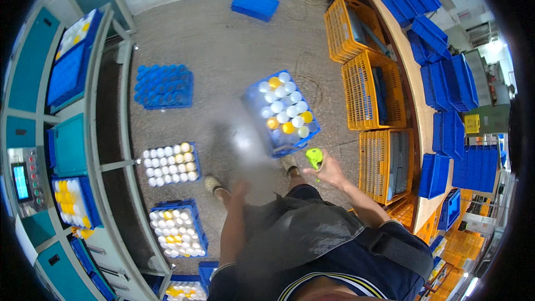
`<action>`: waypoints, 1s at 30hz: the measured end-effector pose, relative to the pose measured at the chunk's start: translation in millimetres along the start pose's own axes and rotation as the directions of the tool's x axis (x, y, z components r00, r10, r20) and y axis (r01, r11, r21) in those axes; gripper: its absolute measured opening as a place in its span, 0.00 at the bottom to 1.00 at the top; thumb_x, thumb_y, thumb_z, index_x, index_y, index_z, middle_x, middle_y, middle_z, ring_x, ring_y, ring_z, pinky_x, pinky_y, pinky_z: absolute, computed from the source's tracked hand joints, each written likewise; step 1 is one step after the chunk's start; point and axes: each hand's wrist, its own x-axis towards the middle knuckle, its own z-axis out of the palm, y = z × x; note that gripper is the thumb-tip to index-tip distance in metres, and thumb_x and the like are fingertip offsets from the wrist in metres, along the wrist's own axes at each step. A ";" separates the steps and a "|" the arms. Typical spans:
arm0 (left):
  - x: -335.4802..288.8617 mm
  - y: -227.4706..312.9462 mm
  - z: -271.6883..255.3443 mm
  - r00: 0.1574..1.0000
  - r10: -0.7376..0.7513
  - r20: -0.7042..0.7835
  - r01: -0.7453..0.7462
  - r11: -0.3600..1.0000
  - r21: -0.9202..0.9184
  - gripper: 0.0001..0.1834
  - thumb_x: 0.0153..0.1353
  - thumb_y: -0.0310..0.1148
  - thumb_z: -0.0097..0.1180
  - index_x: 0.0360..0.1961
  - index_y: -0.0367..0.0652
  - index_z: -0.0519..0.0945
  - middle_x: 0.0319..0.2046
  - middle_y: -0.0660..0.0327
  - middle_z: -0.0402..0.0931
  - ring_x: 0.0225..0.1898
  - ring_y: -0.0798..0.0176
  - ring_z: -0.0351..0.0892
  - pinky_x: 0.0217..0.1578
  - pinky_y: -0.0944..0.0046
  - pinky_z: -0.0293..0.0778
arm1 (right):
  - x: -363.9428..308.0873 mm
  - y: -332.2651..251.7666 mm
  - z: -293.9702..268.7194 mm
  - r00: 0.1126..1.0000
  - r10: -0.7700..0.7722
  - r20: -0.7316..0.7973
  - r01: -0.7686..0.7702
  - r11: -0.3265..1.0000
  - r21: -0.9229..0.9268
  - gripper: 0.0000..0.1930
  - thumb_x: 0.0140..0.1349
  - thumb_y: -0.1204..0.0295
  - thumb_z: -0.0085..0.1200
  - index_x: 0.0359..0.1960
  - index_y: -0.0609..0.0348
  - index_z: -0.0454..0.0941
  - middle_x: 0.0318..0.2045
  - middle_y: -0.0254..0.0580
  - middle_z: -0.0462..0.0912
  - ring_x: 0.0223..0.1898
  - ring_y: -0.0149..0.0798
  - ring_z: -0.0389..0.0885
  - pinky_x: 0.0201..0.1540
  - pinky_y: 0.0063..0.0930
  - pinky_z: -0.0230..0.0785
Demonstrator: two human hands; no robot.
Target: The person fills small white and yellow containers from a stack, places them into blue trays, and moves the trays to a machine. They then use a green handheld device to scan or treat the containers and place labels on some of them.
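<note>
My right hand (pixel 329 171) is wrapped round a lime-green tool (pixel 314 158) with a rounded head and a handle; its exact kind I cannot make out. Just beyond it on the floor sits a blue crate (pixel 300 146), slightly turned, filled with upright white and yellow round-topped pieces (pixel 282 117). Part of that crate's left side is veiled by a bright, hazy smear. My left hand (pixel 241 188) hangs near the front of my body, apart from the crate. The haze blurs its fingers, so their state is hidden.
On the left floor stand a blue tray of blue pieces (pixel 163 86) and several trays of white and yellow pieces (pixel 170 164), beside a teal machine (pixel 37 61). A blue crate (pixel 255 4) lies at the back. Orange crates (pixel 374 86) line the wooden bench (pixel 426 134) on the right.
</note>
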 end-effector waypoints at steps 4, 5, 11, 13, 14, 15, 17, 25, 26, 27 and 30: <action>48.5 23.9 120.1 0.994 0.054 0.091 -0.053 0.999 -0.010 0.21 0.66 0.38 0.51 0.58 0.41 0.74 0.55 0.50 0.73 0.57 0.45 0.73 0.54 0.45 0.72 | 41.9 128.1 -29.6 0.898 -0.141 0.416 -0.020 0.932 0.361 0.21 0.51 0.69 0.69 0.46 0.58 0.75 0.35 0.40 0.80 0.37 0.35 0.78 0.42 0.33 0.74; 51.8 42.4 151.0 0.994 -0.013 0.109 0.037 0.975 -0.221 0.22 0.67 0.37 0.50 0.60 0.41 0.72 0.56 0.50 0.71 0.58 0.44 0.71 0.55 0.43 0.72 | 47.8 167.4 -36.9 0.875 0.042 0.482 -0.174 0.957 0.232 0.21 0.53 0.70 0.68 0.48 0.56 0.74 0.35 0.36 0.79 0.36 0.33 0.78 0.40 0.32 0.74; 116.4 183.5 284.5 0.815 -0.572 0.092 0.370 0.391 -0.843 0.24 0.69 0.38 0.53 0.64 0.45 0.72 0.64 0.56 0.68 0.63 0.45 0.67 0.58 0.50 0.71 | 7.8 374.6 -67.6 0.780 0.174 0.601 -0.381 0.894 0.236 0.13 0.57 0.69 0.66 0.39 0.55 0.75 0.30 0.32 0.76 0.35 0.31 0.73 0.42 0.31 0.69; 150.8 197.5 298.3 0.729 -0.674 0.123 0.310 0.164 -0.936 0.22 0.68 0.37 0.53 0.62 0.44 0.73 0.63 0.56 0.70 0.62 0.47 0.69 0.60 0.51 0.70 | -21.3 408.2 -65.7 0.702 0.217 0.678 -0.469 0.858 0.210 0.12 0.58 0.69 0.67 0.37 0.56 0.75 0.29 0.31 0.74 0.34 0.31 0.72 0.41 0.31 0.67; 175.3 202.4 307.1 0.686 -0.715 0.135 0.248 0.056 -0.967 0.21 0.68 0.36 0.54 0.61 0.43 0.73 0.62 0.56 0.71 0.61 0.49 0.70 0.61 0.51 0.70 | -25.5 420.9 -68.6 0.718 0.228 0.657 -0.463 0.861 0.208 0.11 0.58 0.69 0.66 0.36 0.55 0.75 0.29 0.31 0.74 0.34 0.31 0.72 0.41 0.31 0.67; 188.0 200.1 314.1 0.820 -0.572 -0.016 0.032 0.073 -0.997 0.21 0.67 0.37 0.55 0.60 0.43 0.74 0.59 0.57 0.74 0.59 0.51 0.73 0.59 0.53 0.71 | -32.3 426.9 -69.6 0.712 0.211 0.669 -0.462 0.859 0.220 0.11 0.59 0.70 0.66 0.36 0.55 0.74 0.29 0.31 0.74 0.34 0.31 0.71 0.41 0.30 0.66; 208.3 195.9 320.6 0.806 -0.547 -0.225 -0.190 0.120 -0.974 0.21 0.66 0.39 0.56 0.58 0.45 0.75 0.55 0.58 0.78 0.55 0.55 0.77 0.59 0.53 0.71 | -33.4 427.9 -71.6 0.685 0.210 0.698 -0.473 0.857 0.206 0.16 0.58 0.69 0.66 0.45 0.55 0.75 0.34 0.32 0.76 0.38 0.34 0.73 0.44 0.33 0.67; 167.4 259.8 226.8 0.878 -0.459 -0.139 0.009 0.305 -0.952 0.17 0.66 0.41 0.47 0.48 0.43 0.78 0.43 0.60 0.81 0.38 0.58 0.81 0.32 0.63 0.81 | 20.4 336.2 -107.4 0.831 0.214 0.514 -0.405 0.866 0.294 0.31 0.63 0.58 0.63 0.66 0.51 0.69 0.48 0.42 0.80 0.45 0.33 0.77 0.48 0.34 0.71; 152.8 275.1 219.3 0.829 -0.519 -0.211 0.000 0.377 -0.926 0.16 0.65 0.39 0.49 0.45 0.39 0.78 0.41 0.57 0.81 0.36 0.58 0.81 0.29 0.64 0.81 | 39.9 326.0 -117.3 0.656 0.383 0.651 -0.556 0.828 0.074 0.30 0.65 0.55 0.60 0.66 0.53 0.69 0.50 0.46 0.80 0.48 0.33 0.77 0.51 0.34 0.72; 134.8 290.2 216.5 0.803 -0.520 -0.290 -0.049 0.428 -0.902 0.16 0.64 0.38 0.51 0.47 0.39 0.78 0.42 0.56 0.81 0.37 0.58 0.82 0.31 0.63 0.81 | 50.5 310.7 -122.6 0.691 0.293 0.660 -0.490 0.862 0.131 0.27 0.67 0.56 0.57 0.62 0.58 0.70 0.41 0.43 0.79 0.37 0.33 0.77 0.39 0.32 0.72; 58.3 324.1 233.8 0.582 -0.533 -0.614 -0.269 0.587 -0.764 0.18 0.60 0.33 0.59 0.50 0.37 0.78 0.42 0.54 0.81 0.40 0.58 0.82 0.35 0.58 0.82 | 57.2 253.2 -123.9 0.905 -0.149 0.399 -0.038 0.904 0.426 0.24 0.70 0.58 0.53 0.59 0.63 0.70 0.29 0.41 0.78 0.26 0.33 0.77 0.26 0.32 0.72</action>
